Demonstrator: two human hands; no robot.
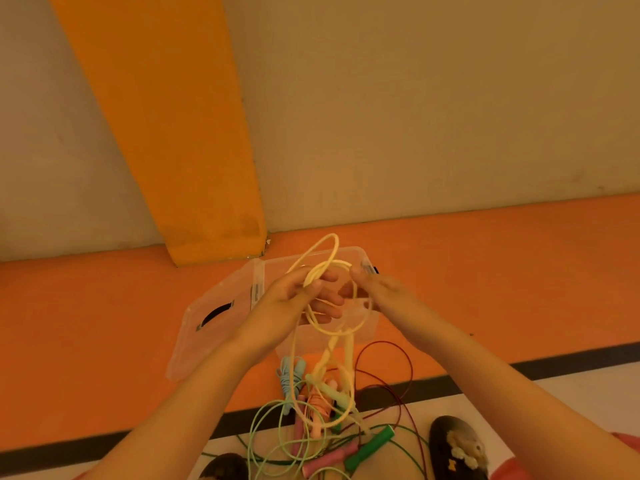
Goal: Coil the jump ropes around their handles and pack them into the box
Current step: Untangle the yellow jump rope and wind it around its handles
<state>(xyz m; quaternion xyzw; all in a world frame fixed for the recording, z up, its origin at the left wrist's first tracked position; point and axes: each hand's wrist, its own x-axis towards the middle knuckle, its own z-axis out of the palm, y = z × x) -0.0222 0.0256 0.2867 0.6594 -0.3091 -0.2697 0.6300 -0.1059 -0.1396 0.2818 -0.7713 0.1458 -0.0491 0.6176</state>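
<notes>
A: Yellow rope [325,271] axis?
B: Loops bunched up top, tail hanging 12 to 6. Left hand [294,299] fingers closed on the loops; right hand [377,292] pinches the strand at 3 o'clock.
A: Around?
B: Clear box [367,327] behind the hands, lid [211,327] at 9. Rope pile [322,420] on floor at 6.

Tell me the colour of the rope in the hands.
Pale yellow rope, seen in the head view.
</notes>
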